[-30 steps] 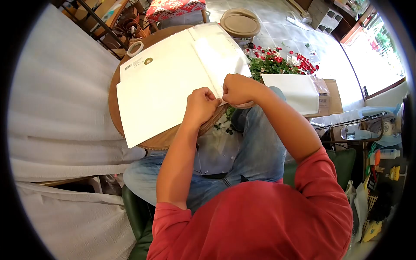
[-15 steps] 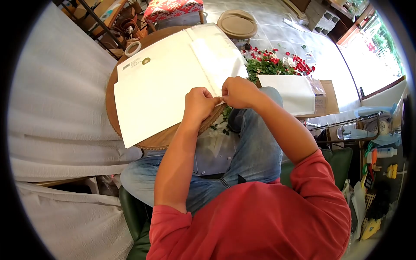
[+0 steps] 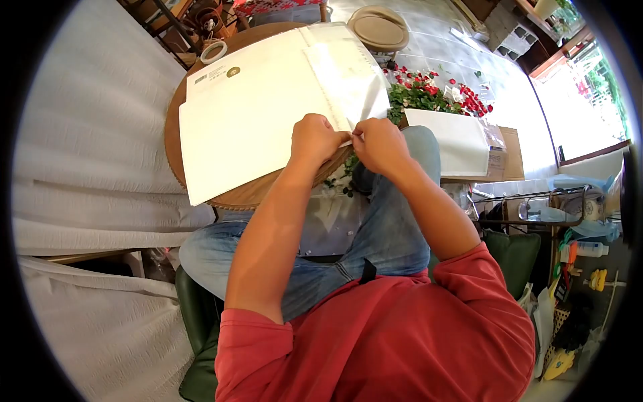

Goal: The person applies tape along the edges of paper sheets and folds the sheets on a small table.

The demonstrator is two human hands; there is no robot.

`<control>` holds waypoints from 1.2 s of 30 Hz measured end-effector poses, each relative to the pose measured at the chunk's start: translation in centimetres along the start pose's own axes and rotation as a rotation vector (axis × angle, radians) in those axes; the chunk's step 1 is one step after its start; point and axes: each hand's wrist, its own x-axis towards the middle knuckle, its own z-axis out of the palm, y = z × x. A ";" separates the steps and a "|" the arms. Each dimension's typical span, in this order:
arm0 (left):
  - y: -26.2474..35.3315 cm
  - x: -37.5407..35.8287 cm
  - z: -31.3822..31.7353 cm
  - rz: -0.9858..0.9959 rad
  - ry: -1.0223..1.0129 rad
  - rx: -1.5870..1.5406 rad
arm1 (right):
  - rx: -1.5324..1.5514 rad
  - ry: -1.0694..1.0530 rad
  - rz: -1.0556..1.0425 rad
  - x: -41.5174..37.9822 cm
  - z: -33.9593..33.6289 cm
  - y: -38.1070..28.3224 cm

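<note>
A large white sheet or board (image 3: 254, 120) lies on a round wooden table (image 3: 175, 144), with a printed label and a round gold sticker near its far left corner. Along its right side is a glossy clear plastic sleeve (image 3: 345, 67), with a narrow strip running down towards me. My left hand (image 3: 315, 142) is closed at the near end of that strip, thumb pointing right. Close beside it, my right hand (image 3: 380, 144) pinches the same edge of the plastic. The fingertips nearly meet, and the exact bit between them is too small to make out.
A roll of tape (image 3: 214, 52) sits at the table's far left edge. Red roses (image 3: 429, 90) with green leaves lie beyond my right hand. Another white sheet (image 3: 447, 142) rests on a cardboard box (image 3: 510, 154) at right. A beige round stool (image 3: 378, 30) stands behind; a white curtain (image 3: 100, 134) hangs at left.
The view has shifted slightly, so the table sits higher in it. My hands stay at the same edge; the right hand has turned, its fingers curled closer to the left thumb.
</note>
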 end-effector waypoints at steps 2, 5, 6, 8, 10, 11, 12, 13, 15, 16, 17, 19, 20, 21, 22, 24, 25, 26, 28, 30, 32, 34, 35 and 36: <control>-0.9 0.5 0.5 0.072 0.077 0.033 | 0.094 0.035 -0.023 -0.4 -0.1 0.3; -0.9 0.0 0.6 0.180 0.163 0.160 | 0.205 0.217 0.049 -1.5 -0.9 0.9; -1.3 -0.2 0.8 0.181 0.156 0.163 | 0.206 0.217 0.057 -2.2 -1.3 1.4; -1.7 -0.1 0.4 0.154 0.060 -0.026 | 0.430 0.222 0.013 -3.3 -2.7 2.5; -1.6 -0.7 -0.5 0.127 0.004 -0.231 | 0.392 0.180 0.051 -5.4 -4.8 1.9; -1.8 -1.3 -0.7 0.071 -0.059 -0.443 | 0.351 0.112 0.092 -6.7 -5.4 1.8; -2.1 -1.8 -0.5 0.156 -0.032 -0.414 | 0.354 0.123 0.106 -7.8 -4.9 2.6; -2.0 -3.0 -0.4 0.161 -0.042 -0.412 | 0.330 0.180 0.050 -8.7 -3.8 3.9; -2.0 -5.1 -0.2 0.202 0.027 -0.372 | 0.296 0.242 -0.003 -10.3 -2.5 5.9; -3.0 -5.1 0.6 0.288 0.118 -0.342 | 0.152 0.340 -0.172 -11.5 -2.1 6.7; -4.2 -5.6 1.2 0.294 0.101 -0.346 | 0.001 0.431 -0.339 -12.8 -1.7 7.2; -4.5 -7.4 1.5 0.381 0.191 -0.370 | -0.034 0.435 -0.386 -15.3 -1.0 7.6; -4.9 -8.2 1.5 0.387 0.179 -0.377 | -0.057 0.434 -0.447 -16.4 -0.7 7.8; -5.3 -8.8 1.3 0.414 0.185 -0.307 | -0.066 0.437 -0.440 -17.3 0.1 8.4; -5.5 -9.2 1.0 0.440 0.197 -0.233 | -0.081 0.417 -0.434 -18.1 0.9 9.0; -5.6 -9.6 -0.1 0.521 0.266 -0.125 | -0.091 0.357 -0.427 -18.8 1.0 9.4; -5.8 -9.8 -0.7 0.588 0.335 -0.016 | -0.086 0.357 -0.438 -18.5 0.7 9.1; -6.1 -9.9 -1.5 0.583 0.342 -0.011 | -0.048 0.334 -0.386 -18.6 0.1 8.8; -6.6 -9.6 -3.4 0.688 0.497 0.368 | -0.009 0.324 -0.333 -18.0 -1.1 8.0; -7.8 -9.3 -4.5 0.642 0.479 0.475 | -0.006 0.348 -0.358 -16.1 -1.7 7.3; -10.6 -8.3 -4.4 0.540 0.414 0.524 | -0.054 0.341 -0.366 -13.3 -2.2 6.5; -11.5 -8.5 -3.6 0.546 0.414 0.502 | -0.098 0.336 -0.372 -10.9 -2.4 5.9; -11.7 -8.6 -3.5 0.551 0.404 0.478 | -0.177 0.365 -0.398 -10.0 -2.2 5.7; -11.5 -8.8 -3.4 0.543 0.418 0.468 | -0.257 0.390 -0.425 -9.4 -1.9 5.6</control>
